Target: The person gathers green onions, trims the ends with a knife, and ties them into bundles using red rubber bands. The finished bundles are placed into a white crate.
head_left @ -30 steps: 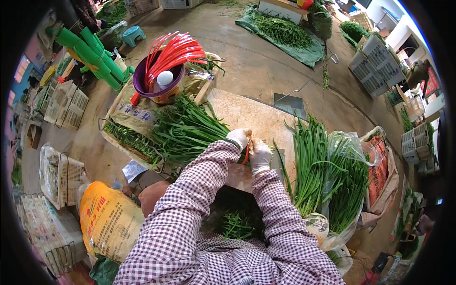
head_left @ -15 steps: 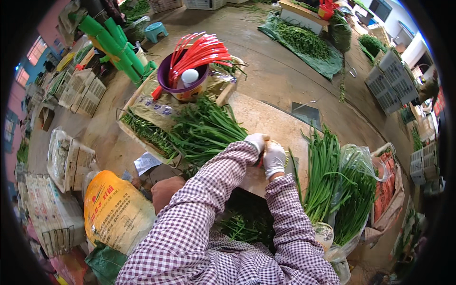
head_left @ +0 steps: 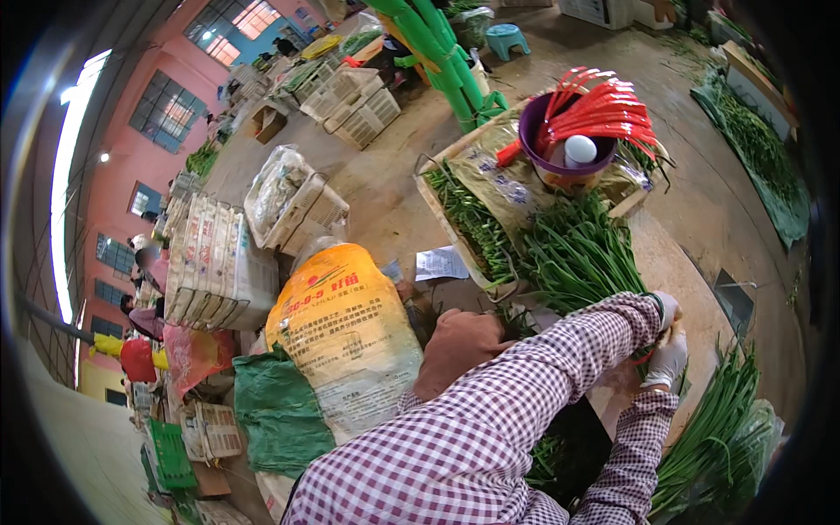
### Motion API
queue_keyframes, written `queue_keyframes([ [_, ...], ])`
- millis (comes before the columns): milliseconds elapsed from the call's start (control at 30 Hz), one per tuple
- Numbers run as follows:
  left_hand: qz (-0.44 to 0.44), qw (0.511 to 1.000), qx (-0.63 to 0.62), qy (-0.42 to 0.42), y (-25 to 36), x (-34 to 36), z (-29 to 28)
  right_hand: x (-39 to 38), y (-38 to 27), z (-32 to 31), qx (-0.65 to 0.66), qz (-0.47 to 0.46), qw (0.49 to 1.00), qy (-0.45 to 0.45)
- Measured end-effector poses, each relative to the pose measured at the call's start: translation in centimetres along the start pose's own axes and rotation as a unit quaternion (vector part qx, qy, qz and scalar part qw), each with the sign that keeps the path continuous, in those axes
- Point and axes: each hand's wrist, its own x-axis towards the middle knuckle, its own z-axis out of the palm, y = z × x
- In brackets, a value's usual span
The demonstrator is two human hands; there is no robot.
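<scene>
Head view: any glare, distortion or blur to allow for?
Head view, left: the white light band is blown out; head view, rim: pink wall leans and bends; head view, upper right: red strips carry white glints; head view, right: left hand and right hand small, finger detail unclear.

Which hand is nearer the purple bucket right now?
Left. The left hand is below and to the right of the purple bucket in the picture; the right hand is lower still, farther from it.
</scene>
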Motion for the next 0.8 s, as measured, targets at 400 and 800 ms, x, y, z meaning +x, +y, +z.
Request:
queue_keyframes([
  [400, -0.013, 0.985, -0.126, 0.116, 0.7, -5.2, 2.8, -3.4, -2.5, -4.2, -0.167, -0.144, 0.974, -0.039],
  [800, 0.086, 0.985, -0.148, -0.013, -0.6, -3.9, 1.6, -3.8, -1.3, -2.6, -0.209, -0.354, 0.911, -0.015],
])
